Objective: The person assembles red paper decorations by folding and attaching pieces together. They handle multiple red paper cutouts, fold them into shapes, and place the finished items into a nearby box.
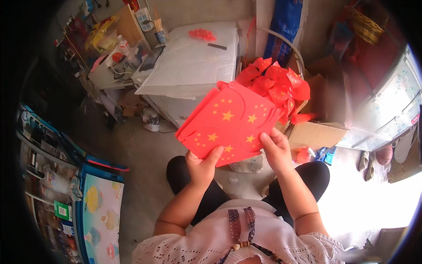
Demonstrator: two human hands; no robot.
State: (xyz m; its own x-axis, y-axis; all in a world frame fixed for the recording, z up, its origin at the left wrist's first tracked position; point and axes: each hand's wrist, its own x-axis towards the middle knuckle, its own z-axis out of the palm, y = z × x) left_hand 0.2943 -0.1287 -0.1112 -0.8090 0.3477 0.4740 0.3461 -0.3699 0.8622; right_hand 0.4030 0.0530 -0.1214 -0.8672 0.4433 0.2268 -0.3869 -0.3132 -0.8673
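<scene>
Between my two hands is a stack of red sheets (237,105) printed with yellow stars and cut with curved slits. My left hand (204,165) grips its lower left edge, thumb on top and fingers underneath. On the lower right edge, my right hand (276,147) pinches the stack the same way. The stack is tilted, and its edges fan slightly at the left. Just beyond it, a heap of folded red pinwheels (281,83) with yellow stars fills a cardboard box (318,134).
A white foam-topped box (187,48) stands ahead, carrying a red bundle (202,34) and a small dark strip (217,46). Cluttered shelving (118,61) is at far left. A blue-framed freezer (101,211) stands near left. Shoes (367,163) lie at right by a bright doorway.
</scene>
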